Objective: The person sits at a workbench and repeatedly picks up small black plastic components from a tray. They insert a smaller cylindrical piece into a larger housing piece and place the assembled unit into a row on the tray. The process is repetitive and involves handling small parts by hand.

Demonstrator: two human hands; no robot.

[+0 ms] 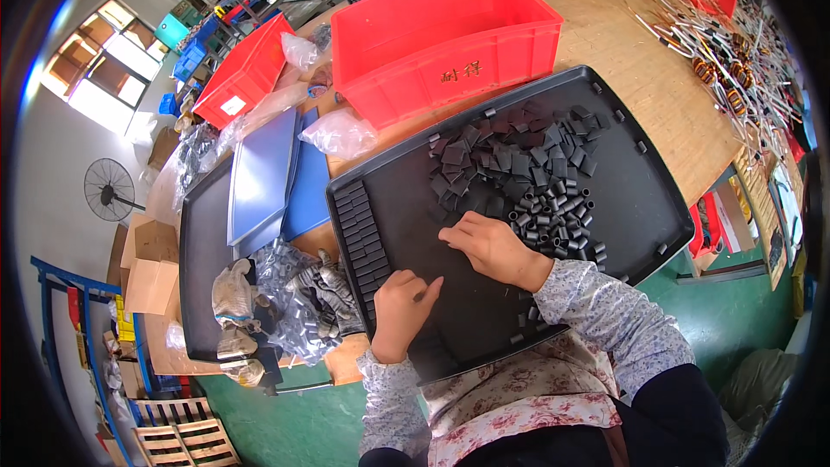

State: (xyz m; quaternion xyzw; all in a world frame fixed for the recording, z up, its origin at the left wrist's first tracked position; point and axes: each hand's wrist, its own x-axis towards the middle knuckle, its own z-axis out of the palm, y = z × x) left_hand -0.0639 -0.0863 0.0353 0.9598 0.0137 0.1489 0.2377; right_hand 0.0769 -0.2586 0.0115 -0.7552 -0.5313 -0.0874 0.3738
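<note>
My left hand (399, 313) is over the left part of a black tray (480, 311), fingers curled and thumb raised. A small black piece (420, 297) shows between its fingers; whether it is a tube or a flat piece I cannot tell. Further up the tray, my right hand (494, 248) has thumb and fingers pinched together, and what they hold, if anything, is hidden. Beyond it lies a heap of flat black pieces (540, 156). Short black tubes (562, 216) are piled just right of that hand. Along the tray's left side, small black pieces (361, 238) stand in neat rows.
Behind the tray stands a large red bin (450, 60), with another red bin (246, 69) farther left. Blue folders (264, 177), clear plastic bags (298, 316) and worn gloves (233, 294) lie left. Wired coils (735, 73) crowd the table's far right.
</note>
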